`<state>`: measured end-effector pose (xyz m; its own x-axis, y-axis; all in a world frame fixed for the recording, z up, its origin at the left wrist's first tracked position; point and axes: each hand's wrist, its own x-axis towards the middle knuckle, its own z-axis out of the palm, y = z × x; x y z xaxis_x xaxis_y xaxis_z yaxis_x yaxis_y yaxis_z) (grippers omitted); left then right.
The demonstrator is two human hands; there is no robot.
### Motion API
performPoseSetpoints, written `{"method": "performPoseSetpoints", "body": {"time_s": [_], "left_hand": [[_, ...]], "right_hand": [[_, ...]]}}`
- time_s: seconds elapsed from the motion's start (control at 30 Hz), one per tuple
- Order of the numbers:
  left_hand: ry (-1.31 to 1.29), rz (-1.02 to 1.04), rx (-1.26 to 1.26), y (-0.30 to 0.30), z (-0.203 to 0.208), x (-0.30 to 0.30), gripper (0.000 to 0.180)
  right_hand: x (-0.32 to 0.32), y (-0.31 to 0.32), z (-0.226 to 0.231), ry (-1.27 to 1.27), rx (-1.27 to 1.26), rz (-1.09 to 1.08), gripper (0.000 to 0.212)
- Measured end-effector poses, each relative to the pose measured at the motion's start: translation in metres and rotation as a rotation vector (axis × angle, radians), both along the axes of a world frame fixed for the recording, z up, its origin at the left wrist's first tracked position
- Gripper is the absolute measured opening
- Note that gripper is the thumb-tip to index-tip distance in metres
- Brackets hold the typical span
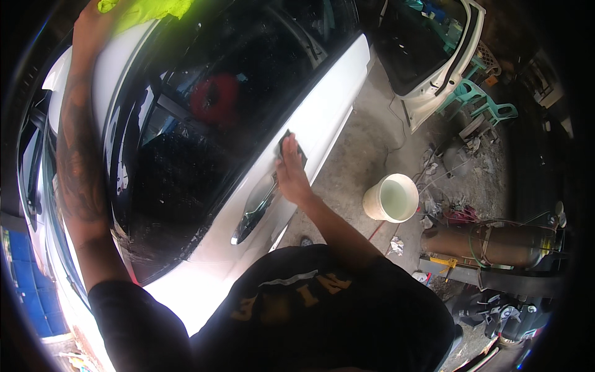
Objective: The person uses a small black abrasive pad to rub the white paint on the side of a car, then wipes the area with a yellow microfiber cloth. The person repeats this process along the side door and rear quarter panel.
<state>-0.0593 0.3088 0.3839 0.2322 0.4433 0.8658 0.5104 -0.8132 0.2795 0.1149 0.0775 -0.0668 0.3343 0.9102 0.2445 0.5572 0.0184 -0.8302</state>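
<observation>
At ctr of frame, R hand holds a dark pad flat on a white car door, just above the handle. Upper left, L hand is at a neon cloth (fingers hidden, can't tell if gripping). White bucket w/ liquid, right of ctr.

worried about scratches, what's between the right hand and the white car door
A dark flat piece, perhaps a pad, lies between the right hand and white car door; its edges show in the head view.

Gold block letters run across the chest of the black shirt. Some are blurred; full word unclear.
</observation>
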Motion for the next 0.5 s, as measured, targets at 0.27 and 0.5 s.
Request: {"method": "performPoseSetpoints", "body": {"time_s": [0.27,0.5], "left_hand": [[0.022,-0.042,-0.016,0.001,-0.005,0.002,0.028],[0.028,-0.032,-0.030,0.006,-0.008,-0.029,0.027]], "right_hand": [[-0.018,-0.029,0.028,0.055,-0.153,0.128,0.062],[0.010,0.016,0.018,-0.028,0.068,-0.059,0.063]]}}
